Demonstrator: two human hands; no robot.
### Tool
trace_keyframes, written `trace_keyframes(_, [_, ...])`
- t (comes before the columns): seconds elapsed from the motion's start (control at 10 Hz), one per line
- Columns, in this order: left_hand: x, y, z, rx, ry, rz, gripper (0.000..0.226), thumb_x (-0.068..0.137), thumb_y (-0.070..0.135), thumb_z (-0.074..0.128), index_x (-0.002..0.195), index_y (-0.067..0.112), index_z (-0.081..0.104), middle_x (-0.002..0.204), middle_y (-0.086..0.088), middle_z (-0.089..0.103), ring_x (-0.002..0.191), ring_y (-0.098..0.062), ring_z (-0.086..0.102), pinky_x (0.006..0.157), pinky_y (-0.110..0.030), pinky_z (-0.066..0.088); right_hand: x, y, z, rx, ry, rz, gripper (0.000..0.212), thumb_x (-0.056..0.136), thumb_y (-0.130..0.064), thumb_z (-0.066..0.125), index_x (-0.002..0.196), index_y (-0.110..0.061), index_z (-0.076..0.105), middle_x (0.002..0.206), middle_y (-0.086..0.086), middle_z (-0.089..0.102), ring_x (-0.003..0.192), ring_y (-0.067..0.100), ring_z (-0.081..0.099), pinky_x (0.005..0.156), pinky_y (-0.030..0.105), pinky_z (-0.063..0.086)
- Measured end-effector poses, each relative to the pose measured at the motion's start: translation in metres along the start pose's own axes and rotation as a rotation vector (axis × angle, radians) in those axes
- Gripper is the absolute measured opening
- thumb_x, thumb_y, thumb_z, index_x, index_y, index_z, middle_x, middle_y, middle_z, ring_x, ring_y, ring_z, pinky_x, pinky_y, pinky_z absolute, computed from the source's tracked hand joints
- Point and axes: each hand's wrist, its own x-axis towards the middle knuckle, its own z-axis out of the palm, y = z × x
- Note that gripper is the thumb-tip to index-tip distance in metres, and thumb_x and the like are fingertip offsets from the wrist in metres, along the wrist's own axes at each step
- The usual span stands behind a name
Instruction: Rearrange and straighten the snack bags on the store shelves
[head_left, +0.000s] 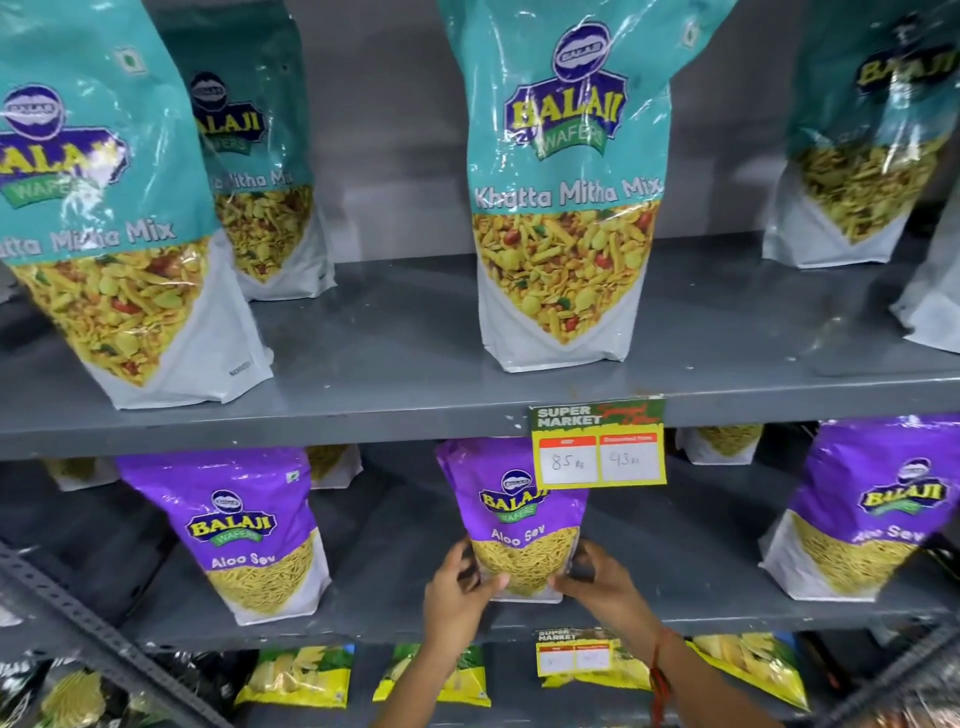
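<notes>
A purple Aloo Sev bag (514, 514) stands upright in the middle of the second shelf (395, 623). My left hand (457, 592) grips its lower left corner and my right hand (597, 577) grips its lower right corner. Two more purple Aloo Sev bags stand on the same shelf, one at the left (249, 535) and one at the right (862, 514). On the top shelf (415, 410), teal Khatta Mitha Mix bags stand at the left (109, 208), centre (566, 197) and right (862, 135).
A price tag (597, 441) hangs from the top shelf's edge, covering the held bag's upper right corner. Yellow snack bags (296, 675) lie on the bottom shelf, with a second price tag (576, 654). A slotted metal upright (104, 634) slants at lower left.
</notes>
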Motion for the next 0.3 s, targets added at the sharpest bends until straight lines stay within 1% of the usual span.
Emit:
trace_keyframes(0.1, [0.002, 0.0, 0.015, 0.05, -0.013, 0.018, 0.065, 0.063, 0.033, 0.087, 0.12, 0.023, 0.059, 0.109, 0.004, 0.072, 0.086, 0.012, 0.067, 0.076, -0.004, 0.049, -0.002, 0.003, -0.014, -0.014, 0.035, -0.017, 0.038, 0.078, -0.003, 0.079, 0.107, -0.02, 0.062, 0.093, -0.016, 0.071, 0.07, -0.012, 0.068, 0.056, 0.008, 0.051])
trace_keyframes(0.2, [-0.001, 0.006, 0.02, 0.066, -0.026, 0.031, 0.066, 0.067, 0.025, 0.086, 0.126, 0.024, 0.056, 0.112, 0.002, 0.071, 0.078, 0.019, 0.064, 0.073, -0.002, 0.047, -0.004, 0.001, -0.019, -0.039, 0.016, -0.015, 0.036, 0.079, -0.006, 0.079, 0.105, -0.022, 0.059, 0.093, -0.016, 0.069, 0.071, -0.009, 0.068, 0.056, 0.006, 0.05])
trace_keyframes(0.3, [-0.014, 0.013, 0.02, 0.021, 0.043, 0.048, 0.079, 0.07, 0.019, 0.084, 0.139, 0.014, 0.047, 0.124, -0.003, 0.065, 0.09, -0.002, 0.067, 0.079, -0.01, 0.05, -0.012, -0.003, -0.013, 0.019, 0.075, -0.029, 0.049, 0.075, -0.011, 0.083, 0.112, -0.023, 0.052, 0.104, 0.001, 0.069, 0.088, 0.01, 0.067, 0.065, 0.017, 0.056])
